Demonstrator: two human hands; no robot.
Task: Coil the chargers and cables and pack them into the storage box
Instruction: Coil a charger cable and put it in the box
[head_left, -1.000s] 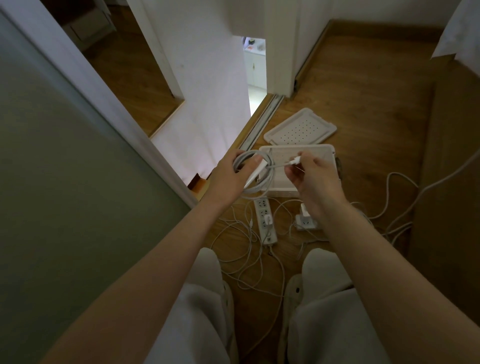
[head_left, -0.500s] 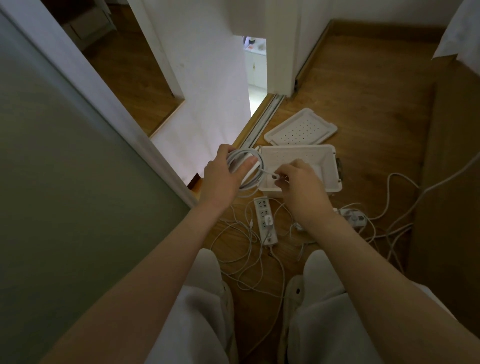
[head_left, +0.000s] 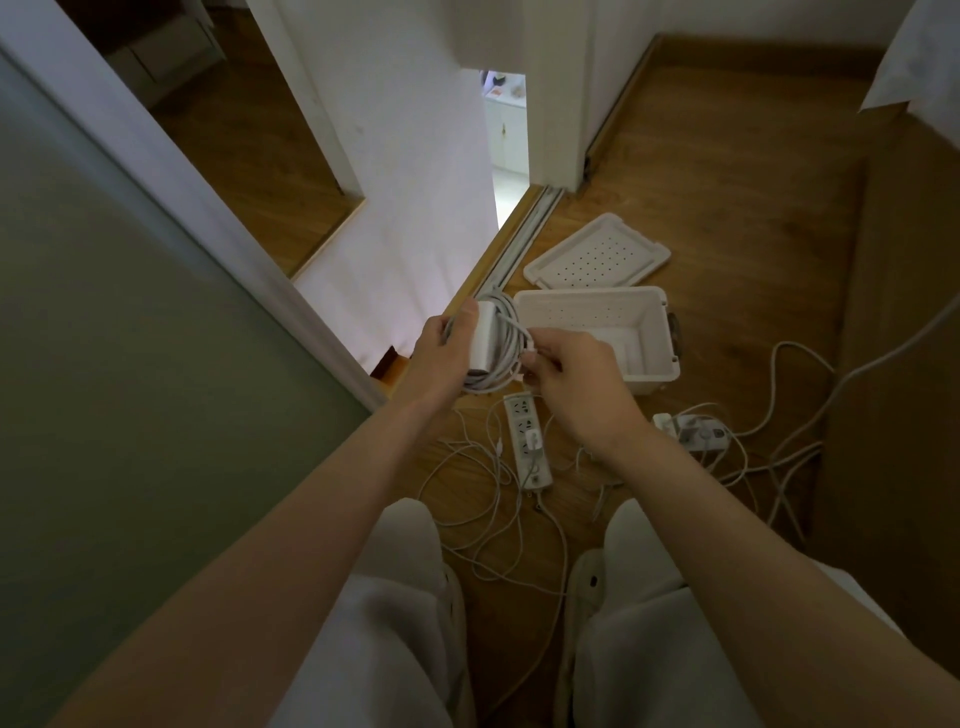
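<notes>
My left hand (head_left: 441, 358) grips a white charger brick (head_left: 484, 338) with its white cable coiled (head_left: 506, 348) in loops around it, thumb on top. My right hand (head_left: 576, 374) pinches the free end of that cable against the coil's right side. Both hands hover just left of the open white storage box (head_left: 654, 332), which stands on the wooden floor. On the floor below the hands lie a white power strip (head_left: 527, 441) with a small plug in it and a tangle of thin white cables (head_left: 483, 499). A second white adapter (head_left: 696, 431) lies to the right.
The box's perforated white lid (head_left: 597, 252) lies on the floor behind the box. Thicker white cables (head_left: 800, 436) trail off right toward a wooden panel. A sliding door track (head_left: 524, 234) and white wall stand at left. My knees and slippers are at the bottom.
The right hand has come in from stretching the cable end out to pressing it against the coil. The left hand has turned the coil so the charger brick faces up.
</notes>
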